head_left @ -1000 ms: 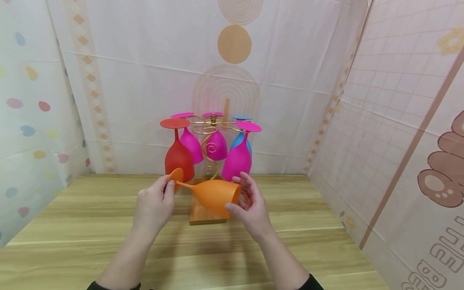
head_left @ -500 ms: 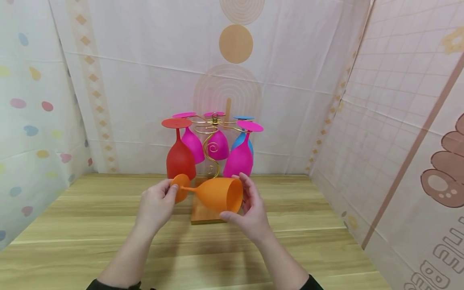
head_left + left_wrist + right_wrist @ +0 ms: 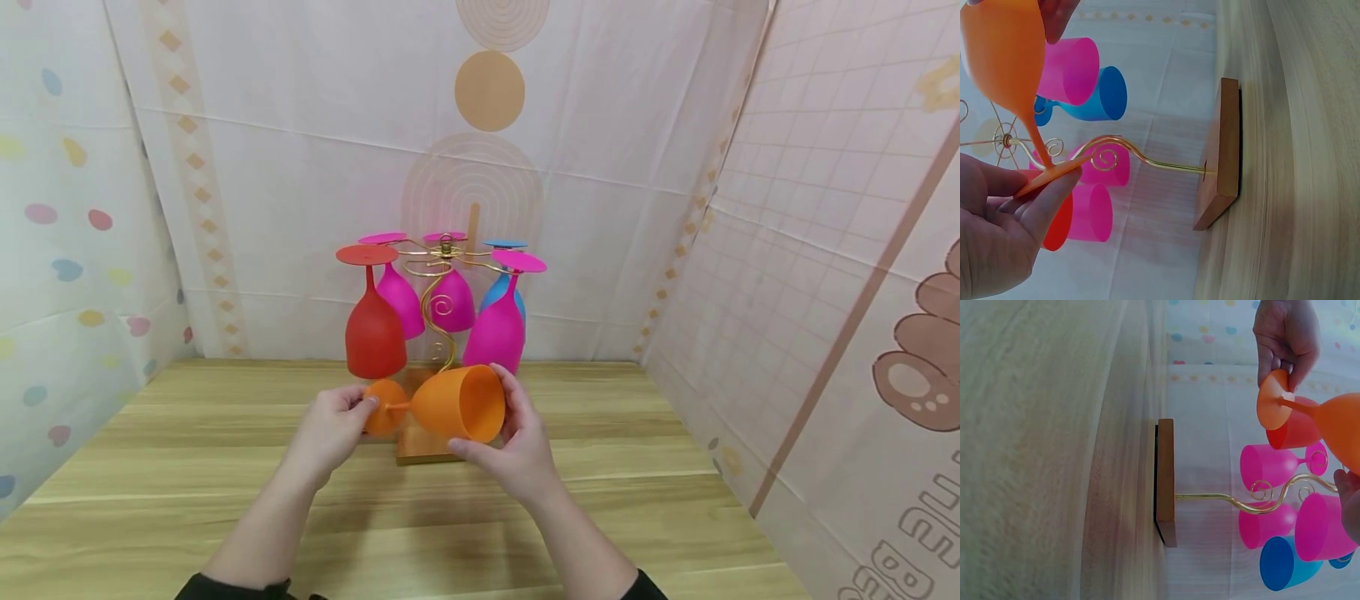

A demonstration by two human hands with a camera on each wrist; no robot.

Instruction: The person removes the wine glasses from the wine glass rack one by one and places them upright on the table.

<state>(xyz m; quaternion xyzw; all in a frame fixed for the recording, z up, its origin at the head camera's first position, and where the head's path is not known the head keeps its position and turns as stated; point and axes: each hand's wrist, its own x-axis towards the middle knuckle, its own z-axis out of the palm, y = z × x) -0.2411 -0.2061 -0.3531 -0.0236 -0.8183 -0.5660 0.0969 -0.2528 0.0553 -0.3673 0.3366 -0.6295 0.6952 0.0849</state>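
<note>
Orange goblet [image 3: 438,407] sideways before the rack [image 3: 424,447]: I see the left hand [image 3: 330,427] pinching its foot, the right hand [image 3: 519,448] holding its bowl near the rim.

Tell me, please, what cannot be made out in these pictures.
Head view: part of the base, behind the orange glass.
Head view: much of the blue glass, behind the front pink glass.
Left wrist view: the orange glass's rim, cut off by the top edge.
Right wrist view: right grip, mostly cut off by the right edge.
</note>
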